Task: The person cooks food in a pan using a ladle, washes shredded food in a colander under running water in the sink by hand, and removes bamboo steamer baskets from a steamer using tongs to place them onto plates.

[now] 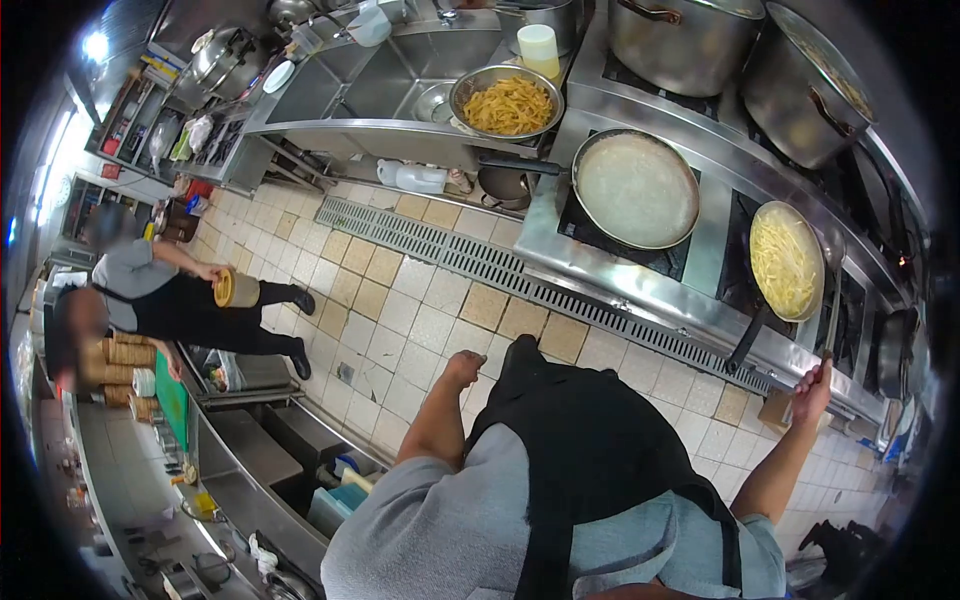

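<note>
My right hand (812, 392) is wrapped round the end of the long handle of a metal ladle (834, 248), beside the stove's front edge. The ladle's head lies next to a frying pan (757, 330) of pale strips (783, 262), possibly pasta or potato, on the right burner. My left hand (463, 368) hangs over the tiled floor with its fingers curled in and nothing visible in them. On the left burner sits a wide pan (690, 228) of white, creamy liquid (637, 188), its dark handle pointing left.
Large steel pots (685, 45) stand on the rear burners. A metal bowl (459, 112) of penne-like pasta (507, 105) sits beside the sinks (395, 70). On the left, a co-worker (150, 290) holds a yellow-lidded container (238, 288). A drain grate (430, 247) crosses the floor.
</note>
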`<action>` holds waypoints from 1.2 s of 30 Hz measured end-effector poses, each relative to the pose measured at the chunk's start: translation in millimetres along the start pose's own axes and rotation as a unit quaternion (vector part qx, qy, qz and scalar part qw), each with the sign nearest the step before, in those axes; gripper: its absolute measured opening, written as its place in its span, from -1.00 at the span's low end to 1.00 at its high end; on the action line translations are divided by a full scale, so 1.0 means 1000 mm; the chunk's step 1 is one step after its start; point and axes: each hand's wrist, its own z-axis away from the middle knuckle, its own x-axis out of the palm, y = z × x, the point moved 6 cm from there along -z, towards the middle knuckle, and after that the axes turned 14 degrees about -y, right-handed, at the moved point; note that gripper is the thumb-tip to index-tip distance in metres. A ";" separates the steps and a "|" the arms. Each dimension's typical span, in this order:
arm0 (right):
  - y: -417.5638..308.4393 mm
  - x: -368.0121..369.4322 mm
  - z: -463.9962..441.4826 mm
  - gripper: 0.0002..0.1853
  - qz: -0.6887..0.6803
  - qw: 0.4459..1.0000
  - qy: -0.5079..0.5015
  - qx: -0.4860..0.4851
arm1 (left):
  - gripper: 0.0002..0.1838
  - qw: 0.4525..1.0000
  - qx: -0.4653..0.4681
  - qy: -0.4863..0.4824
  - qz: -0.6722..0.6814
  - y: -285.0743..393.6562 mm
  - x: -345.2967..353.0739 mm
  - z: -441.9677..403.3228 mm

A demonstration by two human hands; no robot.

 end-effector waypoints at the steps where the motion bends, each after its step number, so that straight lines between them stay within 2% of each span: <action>1: -0.007 0.006 0.006 -0.67 -0.011 1.000 0.012 -0.004 | -0.58 1.000 0.001 -0.004 -0.003 0.000 -0.001 -0.005; 4: -0.016 0.030 0.038 -0.68 -0.038 0.998 -0.006 -0.047 | -0.59 1.000 -0.001 0.012 0.015 0.002 -0.011 -0.015; 6: -0.010 0.043 0.071 -0.70 -0.053 0.996 0.027 -0.071 | -0.58 1.000 -0.011 0.004 0.007 0.004 -0.015 -0.012; 8: 0.001 0.066 0.104 -0.73 -0.073 0.984 -0.058 -0.150 | -0.59 1.000 -0.029 -0.003 -0.002 -0.006 -0.019 -0.018; 11: 0.004 0.150 0.160 -0.70 -0.023 0.990 0.005 -0.140 | -0.61 0.996 -0.062 -0.039 -0.050 -0.020 -0.020 -0.024; 12: 0.007 0.148 0.161 -0.70 -0.024 0.990 0.011 -0.139 | -0.61 0.992 -0.075 -0.064 -0.084 -0.022 -0.020 -0.026; 14: 0.005 0.149 0.151 -0.65 0.056 0.984 -0.079 -0.147 | -0.62 0.987 -0.093 -0.074 -0.111 -0.022 -0.026 -0.034; 16: 0.000 0.145 0.148 -0.68 0.040 0.988 -0.058 -0.139 | -0.62 0.981 -0.110 -0.087 -0.132 -0.042 -0.031 -0.055; 17: 0.001 0.144 0.147 -0.68 0.047 0.990 -0.048 -0.123 | -0.63 0.972 0.056 -0.075 -0.215 -0.046 -0.038 -0.077; 18: 0.002 0.141 0.147 -0.68 0.055 0.992 -0.036 -0.109 | -0.64 0.930 0.221 -0.062 -0.286 -0.042 -0.037 -0.083; 20: 0.006 0.147 0.152 -0.67 0.126 0.986 -0.020 -0.106 | -0.67 0.992 0.098 -0.052 -0.056 -0.040 -0.046 -0.087; 22: 0.002 0.163 0.160 -0.65 0.126 0.983 -0.034 -0.127 | -0.66 0.994 0.013 -0.064 0.083 -0.024 -0.045 -0.066; 24: -0.004 0.171 0.155 -0.62 0.099 0.979 -0.041 -0.173 | -0.64 0.990 -0.006 -0.052 0.134 -0.011 -0.036 -0.042; 27: -0.021 0.183 0.144 -0.61 0.120 0.965 -0.050 -0.228 | -0.62 0.994 -0.038 -0.053 0.093 -0.024 -0.024 -0.030; 29: -0.029 0.182 0.134 -0.61 0.161 0.974 -0.068 -0.143 | -0.60 0.990 -0.073 -0.065 0.099 -0.042 -0.013 -0.024; 30: -0.032 0.182 0.129 -0.62 0.158 0.972 -0.045 -0.168 | -0.59 0.989 -0.085 -0.065 0.103 -0.052 -0.011 -0.020; 31: -0.030 0.176 0.128 -0.62 0.162 0.975 -0.047 -0.144 | -0.59 0.994 -0.068 -0.088 0.007 -0.065 -0.009 -0.022; 33: -0.024 0.165 0.128 -0.62 0.156 0.980 -0.052 -0.113 | -0.60 0.988 -0.046 -0.116 -0.093 -0.075 -0.002 -0.024; 36: -0.002 0.153 0.127 -0.61 0.141 0.986 -0.047 -0.078 | -0.60 0.970 -0.068 -0.142 -0.185 -0.057 0.005 -0.002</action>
